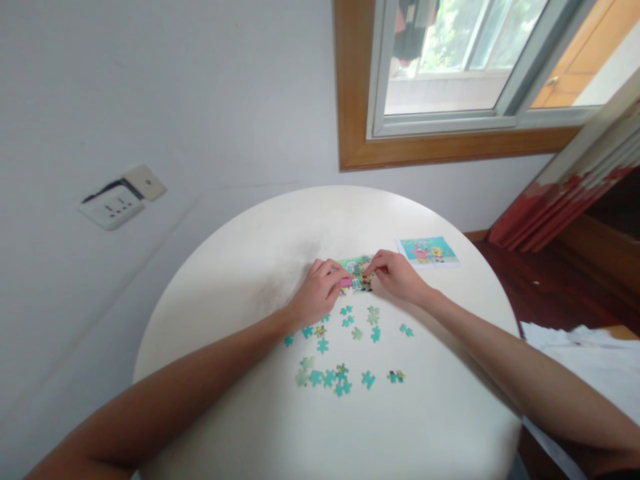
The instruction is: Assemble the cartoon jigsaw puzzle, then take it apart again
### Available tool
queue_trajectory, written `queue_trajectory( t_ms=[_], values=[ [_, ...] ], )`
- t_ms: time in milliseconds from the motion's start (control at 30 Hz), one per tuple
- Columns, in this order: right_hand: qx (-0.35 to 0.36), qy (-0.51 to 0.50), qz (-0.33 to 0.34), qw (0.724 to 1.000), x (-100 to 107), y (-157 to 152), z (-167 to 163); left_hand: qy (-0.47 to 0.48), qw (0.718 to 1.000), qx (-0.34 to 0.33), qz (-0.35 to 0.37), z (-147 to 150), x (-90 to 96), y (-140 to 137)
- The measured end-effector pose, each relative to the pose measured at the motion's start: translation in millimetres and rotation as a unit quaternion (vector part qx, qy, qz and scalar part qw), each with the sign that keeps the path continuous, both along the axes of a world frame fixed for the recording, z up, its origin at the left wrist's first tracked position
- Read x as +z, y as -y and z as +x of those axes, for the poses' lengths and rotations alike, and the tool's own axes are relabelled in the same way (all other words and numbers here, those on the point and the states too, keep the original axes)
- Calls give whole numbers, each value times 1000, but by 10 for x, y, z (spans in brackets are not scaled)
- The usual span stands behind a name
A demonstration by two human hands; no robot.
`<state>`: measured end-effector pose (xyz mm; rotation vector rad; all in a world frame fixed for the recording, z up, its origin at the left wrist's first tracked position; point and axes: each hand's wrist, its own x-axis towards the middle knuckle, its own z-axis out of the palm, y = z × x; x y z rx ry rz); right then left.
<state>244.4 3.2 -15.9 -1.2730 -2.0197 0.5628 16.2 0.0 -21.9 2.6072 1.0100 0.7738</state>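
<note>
"In the head view, where is the puzzle (357, 283) lying?"
"On the surface (425, 427), between both grips; loose pieces (316, 378) are lying nearer, a picture (423, 252) to the far right."
"And the grips?"
"The left grip (315, 290) is resting half-curled at its left; the right grip (397, 275) is bending, fingertips close together, at its right. Whether either is holding a piece, I can't tell."

There are one left hand (316, 293), one right hand (397, 275), one partly joined puzzle (357, 271) between them, one printed picture (429, 251) beside the right hand, and over fifteen loose pieces (369, 379) nearer than both hands.
</note>
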Motion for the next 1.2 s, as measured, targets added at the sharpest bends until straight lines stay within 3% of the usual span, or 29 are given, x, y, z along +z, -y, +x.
queue_trajectory(
  t_ms=[433, 900, 1067, 1200],
  values=[
    [4, -6, 1, 1000, -51, -19, 9, -25, 999, -44, -8, -10, -18, 13],
    [3, -2, -5, 1000, -22, 0, -5, -27, 999, -41, -5, -4, -8, 26],
    [4, 0, -4, 1000, -28, -6, 7, 1, 999, -39, -5, -7, 73, 1],
    [3, -3, -1, 1000, -31, -10, 20, -29, 995, -85, -37, -106, 265, -30]
  ],
)
